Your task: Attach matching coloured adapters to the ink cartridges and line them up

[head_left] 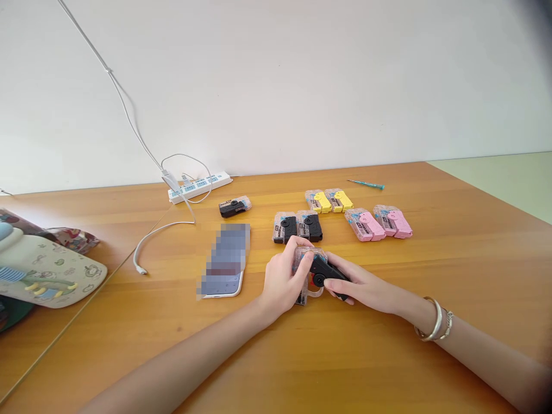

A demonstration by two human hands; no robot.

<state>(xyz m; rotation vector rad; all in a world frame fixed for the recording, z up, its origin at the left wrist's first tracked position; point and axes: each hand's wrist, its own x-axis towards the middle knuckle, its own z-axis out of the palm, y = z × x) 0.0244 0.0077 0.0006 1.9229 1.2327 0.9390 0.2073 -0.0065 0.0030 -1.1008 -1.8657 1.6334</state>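
Both my hands are around a toy gun [319, 265] of black and clear plastic, above the middle of the table. My left hand [282, 275] grips its clear part, fingers over the top and thumb on the near side. The fingers of my right hand [349, 280] wrap the black handle part, with the thumb by a round black disc. A clear loop and a bit of red show below; my fingers hide the rest. Just beyond lie two folded black-and-clear units [288, 228]. A third black unit [235, 206] lies farther left.
Two yellow units [319, 202] and two pink units [366, 225] lie to the right. A teal screwdriver [366, 184] is at the back. A phone [226, 261], a white cable [166, 223], a power strip [202, 187] and a patterned bag [56, 273] are on the left.
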